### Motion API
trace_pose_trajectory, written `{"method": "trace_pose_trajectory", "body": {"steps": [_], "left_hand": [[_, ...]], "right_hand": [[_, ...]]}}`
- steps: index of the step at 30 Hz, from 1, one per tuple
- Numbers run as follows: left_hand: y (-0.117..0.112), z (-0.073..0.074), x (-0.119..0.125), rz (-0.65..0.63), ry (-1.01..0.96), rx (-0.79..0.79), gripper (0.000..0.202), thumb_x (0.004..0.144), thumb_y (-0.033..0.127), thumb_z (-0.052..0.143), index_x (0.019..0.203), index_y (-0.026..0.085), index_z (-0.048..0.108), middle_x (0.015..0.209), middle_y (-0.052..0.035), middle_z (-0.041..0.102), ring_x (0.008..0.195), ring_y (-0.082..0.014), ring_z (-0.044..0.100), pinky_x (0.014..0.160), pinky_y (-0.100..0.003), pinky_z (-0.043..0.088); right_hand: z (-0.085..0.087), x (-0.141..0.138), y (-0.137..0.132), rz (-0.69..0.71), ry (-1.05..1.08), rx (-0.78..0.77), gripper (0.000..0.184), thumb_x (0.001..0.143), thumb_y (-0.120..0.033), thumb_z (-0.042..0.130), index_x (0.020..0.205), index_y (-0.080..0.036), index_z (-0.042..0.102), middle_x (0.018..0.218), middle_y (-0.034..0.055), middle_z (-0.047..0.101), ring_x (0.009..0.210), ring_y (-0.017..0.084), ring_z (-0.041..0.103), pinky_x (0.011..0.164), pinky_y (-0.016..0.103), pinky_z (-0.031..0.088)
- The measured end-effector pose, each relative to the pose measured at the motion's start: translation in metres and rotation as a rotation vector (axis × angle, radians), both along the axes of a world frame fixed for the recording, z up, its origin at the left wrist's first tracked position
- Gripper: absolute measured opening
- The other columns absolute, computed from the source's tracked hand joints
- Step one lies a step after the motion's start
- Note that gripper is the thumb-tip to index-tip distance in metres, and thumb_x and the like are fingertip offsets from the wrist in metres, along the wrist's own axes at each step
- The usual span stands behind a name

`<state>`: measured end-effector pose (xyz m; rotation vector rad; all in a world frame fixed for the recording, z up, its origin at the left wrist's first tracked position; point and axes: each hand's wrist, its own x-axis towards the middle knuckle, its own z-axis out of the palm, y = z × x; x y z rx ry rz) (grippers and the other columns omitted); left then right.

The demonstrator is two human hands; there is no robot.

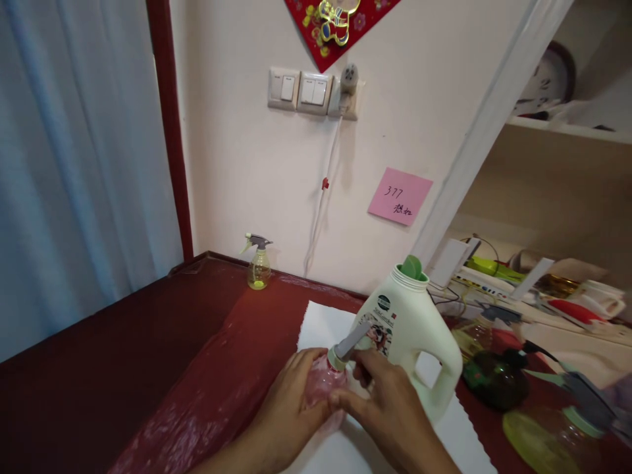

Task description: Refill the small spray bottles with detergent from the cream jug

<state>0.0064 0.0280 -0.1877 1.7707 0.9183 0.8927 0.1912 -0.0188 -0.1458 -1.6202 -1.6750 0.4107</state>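
Note:
My left hand (291,408) is wrapped round the body of a small clear pink spray bottle (323,385) that rests on a white sheet (320,326). My right hand (390,408) grips the same bottle near its grey trigger head (351,342), fingers closed about the neck. Just behind stands a large white detergent jug (409,322) with a green spout, its cap off.
A small yellow spray bottle (258,263) stands by the wall. More spray bottles, green (496,378) and yellow (543,434), lie at the right on the dark red table (123,368). A cluttered shelf (543,289) is at the right. A curtain hangs at the left.

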Motion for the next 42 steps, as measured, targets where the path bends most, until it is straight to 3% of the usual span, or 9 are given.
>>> {"method": "trace_pose_trajectory", "body": {"steps": [4,7,10,14,20,29,32,38,42], "left_hand": [[0.002,-0.007,-0.002,-0.009,-0.007,0.035,0.056,0.083,0.033,0.072,0.136,0.026,0.054,0.139,-0.0098,0.059,0.132,-0.0321,0.050,0.115,-0.048,0.037],[0.003,-0.012,-0.003,-0.019,-0.009,0.053,0.057,0.084,0.031,0.070,0.137,0.026,0.052,0.141,-0.0105,0.057,0.133,-0.0326,0.049,0.116,-0.049,0.035],[0.003,-0.013,-0.003,-0.002,-0.014,0.055,0.055,0.085,0.033,0.068,0.136,0.026,0.052,0.142,-0.0112,0.057,0.133,-0.0335,0.049,0.115,-0.051,0.035],[0.005,-0.012,-0.002,0.000,0.011,0.040,0.054,0.084,0.033,0.069,0.135,0.025,0.054,0.140,-0.0110,0.058,0.132,-0.0335,0.050,0.115,-0.050,0.035],[0.005,-0.014,-0.003,-0.018,-0.018,0.032,0.056,0.084,0.032,0.070,0.136,0.026,0.053,0.141,-0.0096,0.057,0.133,-0.0318,0.049,0.114,-0.046,0.035],[0.007,-0.017,-0.004,-0.014,-0.036,0.021,0.057,0.082,0.031,0.071,0.137,0.028,0.055,0.145,-0.0093,0.056,0.137,-0.0337,0.046,0.115,-0.047,0.031],[0.007,-0.007,-0.004,-0.021,-0.042,-0.011,0.057,0.079,0.030,0.074,0.134,0.027,0.057,0.141,-0.0093,0.059,0.134,-0.0340,0.048,0.113,-0.046,0.033],[0.008,0.028,0.021,0.116,-0.128,-0.049,0.039,0.071,0.032,0.078,0.107,0.023,0.065,0.113,-0.0062,0.070,0.111,-0.0308,0.060,0.095,-0.040,0.044],[0.010,0.029,0.039,0.266,-0.156,-0.053,0.024,0.070,0.036,0.075,0.084,0.022,0.061,0.084,-0.0025,0.069,0.085,-0.0272,0.062,0.075,-0.035,0.046]], "right_hand": [[0.031,0.024,-0.017,-0.057,-0.338,0.189,0.024,0.088,-0.050,0.067,0.092,-0.027,0.071,0.079,0.0036,0.068,0.071,0.023,0.064,0.062,0.034,0.047],[0.053,0.028,-0.008,0.024,-0.449,0.361,0.032,0.091,-0.032,0.065,0.123,-0.029,0.066,0.118,0.0081,0.071,0.112,0.030,0.063,0.091,0.047,0.049],[0.069,0.020,0.012,0.180,-0.544,0.236,0.041,0.092,-0.020,0.065,0.132,-0.031,0.063,0.137,0.0063,0.065,0.138,0.034,0.046,0.112,0.060,0.030],[0.083,0.004,0.033,0.354,-0.567,-0.009,0.017,0.098,-0.025,0.060,0.107,-0.029,0.074,0.104,0.0020,0.075,0.102,0.024,0.065,0.103,0.051,0.034],[0.086,-0.007,0.034,0.365,-0.514,-0.078,0.019,0.099,-0.024,0.057,0.105,-0.027,0.076,0.094,0.0014,0.070,0.088,0.017,0.064,0.073,0.028,0.039],[0.086,-0.011,0.030,0.266,-0.496,-0.142,0.017,0.097,-0.023,0.059,0.098,-0.025,0.076,0.091,0.0019,0.065,0.087,0.017,0.061,0.072,0.028,0.036],[0.086,-0.015,0.029,0.229,-0.500,-0.159,0.016,0.096,-0.023,0.060,0.098,-0.025,0.076,0.091,0.0021,0.065,0.084,0.017,0.061,0.069,0.028,0.033],[0.084,-0.016,0.027,0.186,-0.475,-0.164,0.016,0.096,-0.025,0.059,0.098,-0.025,0.075,0.090,0.0016,0.063,0.082,0.017,0.060,0.068,0.028,0.032],[0.084,-0.017,0.025,0.183,-0.461,-0.164,0.014,0.095,-0.024,0.060,0.097,-0.026,0.074,0.091,0.0008,0.064,0.085,0.016,0.061,0.070,0.027,0.035]]}}
